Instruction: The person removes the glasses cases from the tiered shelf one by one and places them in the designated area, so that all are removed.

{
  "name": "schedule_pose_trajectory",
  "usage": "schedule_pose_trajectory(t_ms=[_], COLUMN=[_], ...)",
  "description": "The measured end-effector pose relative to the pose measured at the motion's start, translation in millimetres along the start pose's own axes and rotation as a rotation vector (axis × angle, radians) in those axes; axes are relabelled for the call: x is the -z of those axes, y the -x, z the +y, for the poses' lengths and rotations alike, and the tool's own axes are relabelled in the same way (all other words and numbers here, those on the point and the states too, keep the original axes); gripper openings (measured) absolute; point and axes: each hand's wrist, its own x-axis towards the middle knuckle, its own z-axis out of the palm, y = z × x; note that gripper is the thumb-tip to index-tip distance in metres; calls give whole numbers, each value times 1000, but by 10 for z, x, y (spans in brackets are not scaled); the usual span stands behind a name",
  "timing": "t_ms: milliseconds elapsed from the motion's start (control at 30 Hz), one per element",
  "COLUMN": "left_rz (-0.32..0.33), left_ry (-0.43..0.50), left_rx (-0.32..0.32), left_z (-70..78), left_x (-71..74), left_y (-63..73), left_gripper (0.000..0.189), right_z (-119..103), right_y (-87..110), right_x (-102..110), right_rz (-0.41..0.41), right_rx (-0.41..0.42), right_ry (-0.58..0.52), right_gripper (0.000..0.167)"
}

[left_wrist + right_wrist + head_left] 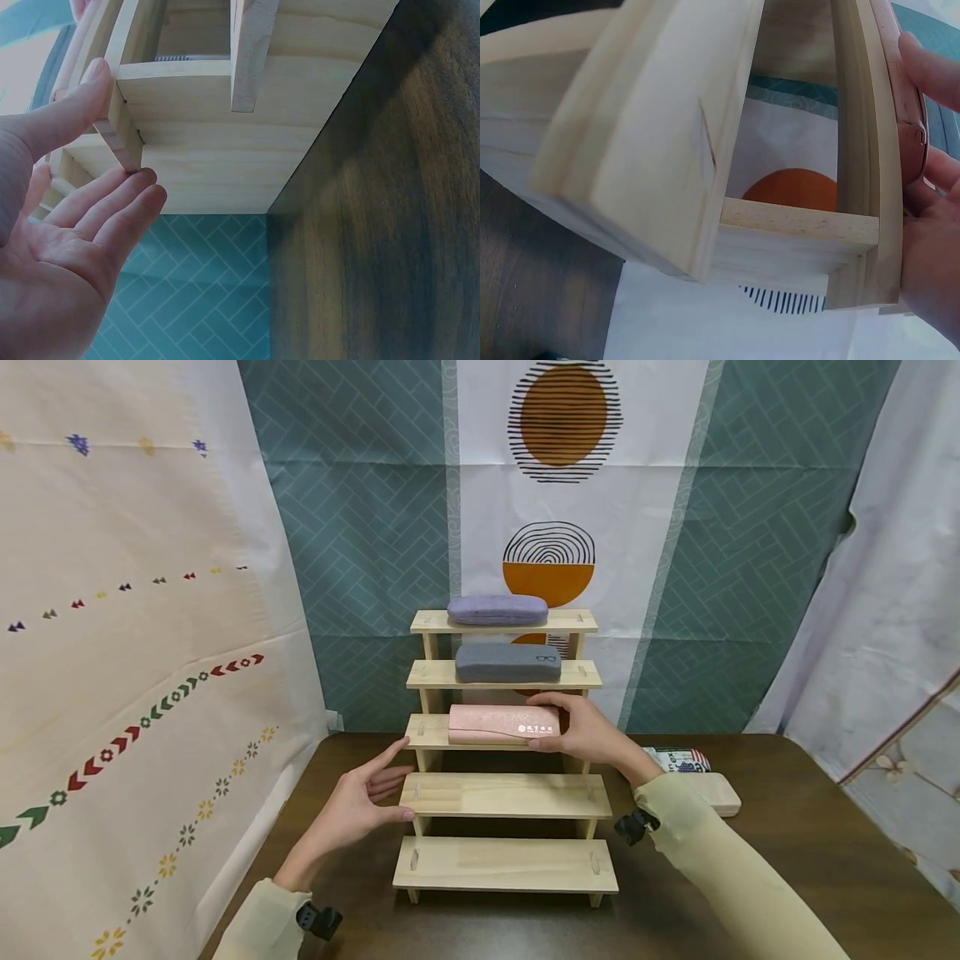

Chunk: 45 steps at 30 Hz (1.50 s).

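A pink glasses case [495, 724] lies on the middle tier of a stepped wooden stand [506, 796]. My right hand [588, 731] grips the case's right end, thumb at the front and fingers behind; the right wrist view shows the case [909, 142] between them. At the stand's left side, my left hand [360, 797] pinches a board end [124, 139], its thumb in front and fingertips at the rear corner. On the tiers above sit a grey-blue glasses case [507, 663] and, at the top, a purple glasses case [498, 609].
Right of the stand, a cream-coloured case [712, 793] and a printed case [678, 760] lie on the dark wooden table [810, 835], partly behind the right sleeve. Patterned cloth [360, 527] hangs behind and on both sides.
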Motion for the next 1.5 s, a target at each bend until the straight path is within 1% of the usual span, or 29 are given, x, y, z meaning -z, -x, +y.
schedule_pose_trajectory(t_ms=[167,367,533,733,900,1100,1500], left_rz=[3,0,1,-5,-6,-4,-6], left_ry=[-1,11,15,10,8,1,13], left_rx=[4,7,5,9,4,-4,-15], left_z=[-2,-9,1,-1,-9,-18,-24], left_x=[-6,-10,-5,-5,-4,0,0], left_y=[1,4,3,1,1,1,4], left_gripper=[107,107,106,106,106,107,107], right_z=[4,-3,-27,-57,-71,-86,-90], right_y=[-6,6,32,88,145,210,354], right_x=[10,13,-1,-23,-39,-38,-33], right_rz=[-3,2,41,94,113,134,169], right_rx=[-11,-22,-42,-54,-52,-60,-17], right_ry=[10,-12,-32,-98,-186,-263,-311], right_gripper=[67,66,65,64,65,65,62])
